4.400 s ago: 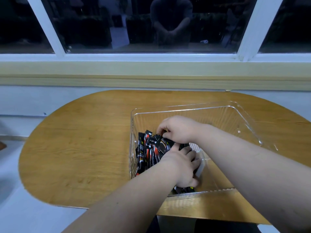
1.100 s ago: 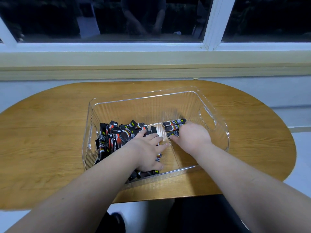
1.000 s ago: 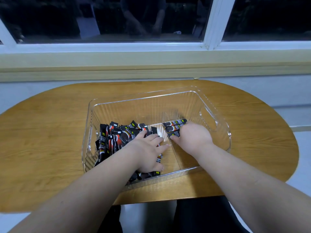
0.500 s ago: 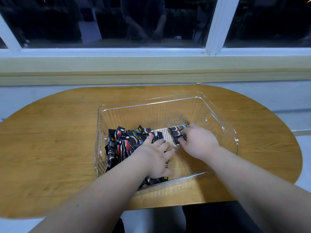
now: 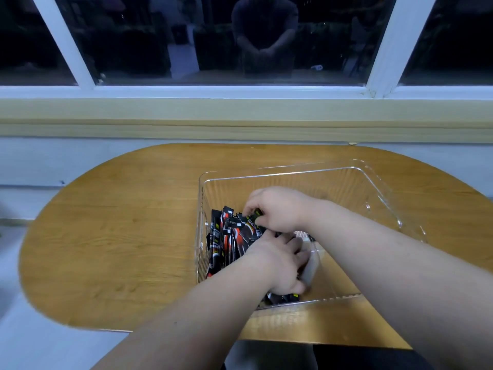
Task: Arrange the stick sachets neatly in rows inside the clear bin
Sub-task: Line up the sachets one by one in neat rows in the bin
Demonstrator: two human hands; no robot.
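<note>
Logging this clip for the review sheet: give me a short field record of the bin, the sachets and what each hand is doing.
surface: wooden table
container: clear bin, on the table's right half
contents: black-and-red stick sachets, heaped unevenly against the bin's left wall; visible right side bare
left hand: rests flat on the near sachets
right hand: pinches sachets at the heap's far end
rows: none formed yet
</note>
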